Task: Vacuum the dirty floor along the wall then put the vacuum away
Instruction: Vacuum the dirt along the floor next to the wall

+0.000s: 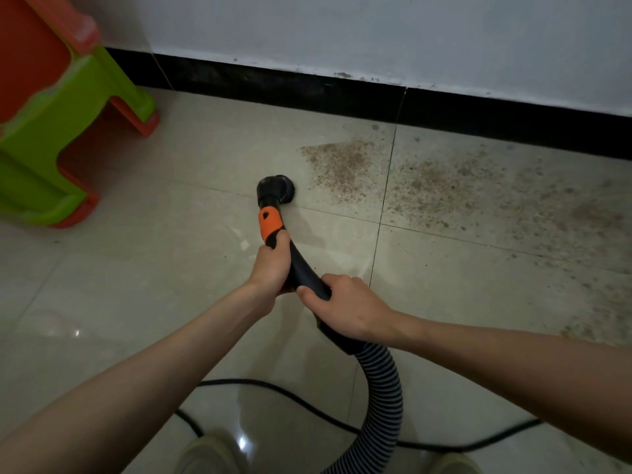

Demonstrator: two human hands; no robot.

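Pale glossy floor tiles (143,295) run up to a black baseboard (307,94) under a white wall (376,32). On the tiles near the baseboard, to the right, lies a wide patch of brown dirt (444,186). A black vacuum wand (301,268) with an orange collar (270,224) has its long axis going away from the person, slightly to the left, toward the wall; its round brush head (277,189) rests on the floor just left of the dirt edge. The left hand (270,268) grips the wand below the orange collar, fingers curled around it. The right hand (349,309) holds the wand lower, fingers wrapped over the black tube. From there a ribbed hose (379,401) curves down toward the person. A black cable (273,388) lies across the floor. At the left stands a green and orange plastic stool (61,131).
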